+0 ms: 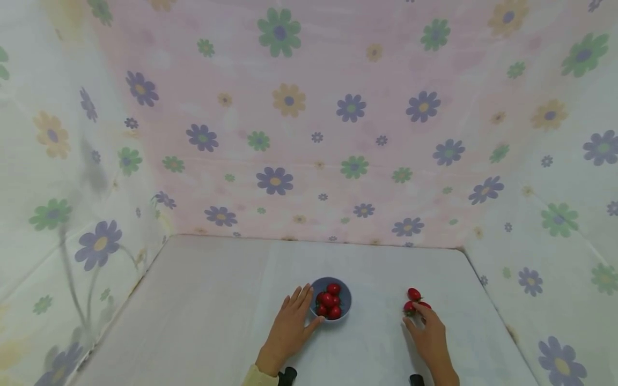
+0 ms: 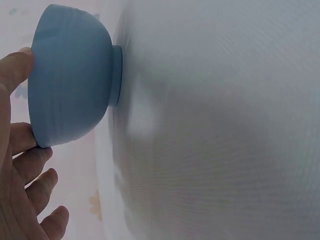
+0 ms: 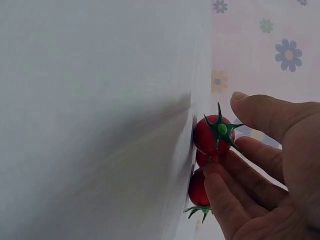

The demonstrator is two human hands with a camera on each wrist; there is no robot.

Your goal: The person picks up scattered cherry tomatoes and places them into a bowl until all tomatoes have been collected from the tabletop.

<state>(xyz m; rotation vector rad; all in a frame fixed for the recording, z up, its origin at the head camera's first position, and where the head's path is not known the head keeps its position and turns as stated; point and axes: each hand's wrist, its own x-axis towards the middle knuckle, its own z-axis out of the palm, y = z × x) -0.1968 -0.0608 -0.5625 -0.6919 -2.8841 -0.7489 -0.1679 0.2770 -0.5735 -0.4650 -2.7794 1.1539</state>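
Note:
A blue bowl [image 1: 345, 315] stands on the table with several small red tomatoes [image 1: 333, 289] in it. My left hand [image 1: 289, 327] holds the bowl's left side; in the left wrist view, thumb and index finger span its rim while the other fingers hang free. Over to the right, my right hand [image 1: 431, 338] is at a cluster of three tomatoes [image 1: 413, 294]. Seen from the right wrist, the nearest tomato [image 3: 210, 140] turns its green star-shaped leaves outward. The thumb stands apart from it, and the fingers reach along another tomato [image 3: 198, 187] lower in that view.
A white cloth covers the table [image 1: 217, 300]. Flower-patterned sheets rise as a back wall [image 1: 309, 203], a left wall [image 1: 111, 279] and a right wall [image 1: 531, 241] around it. Black straps [image 1: 288, 375] show at the wrists.

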